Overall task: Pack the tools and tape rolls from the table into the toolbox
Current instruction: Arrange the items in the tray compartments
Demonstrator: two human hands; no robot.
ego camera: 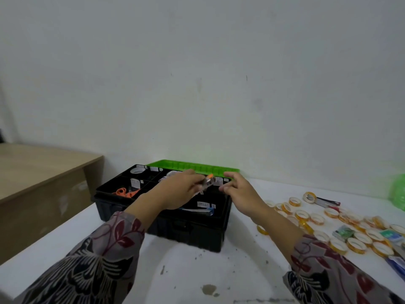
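Pinches a small orange-tipped tool [207,182], too blurred to name, in the left hand [177,191], above the open black toolbox [192,234]. Holds the right hand [240,193] just beside it, fingers loose, gripping nothing. Has orange scissors [126,192] in the box's left compartment. Shows tape rolls [338,250] scattered on the table [197,270] right of the box, away from both hands.

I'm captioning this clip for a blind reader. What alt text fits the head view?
Over an open black toolbox with a green lid, the left hand holds a small orange-tipped tool while the right hand hovers open beside it. Many yellow tape rolls lie on the white table to the right.
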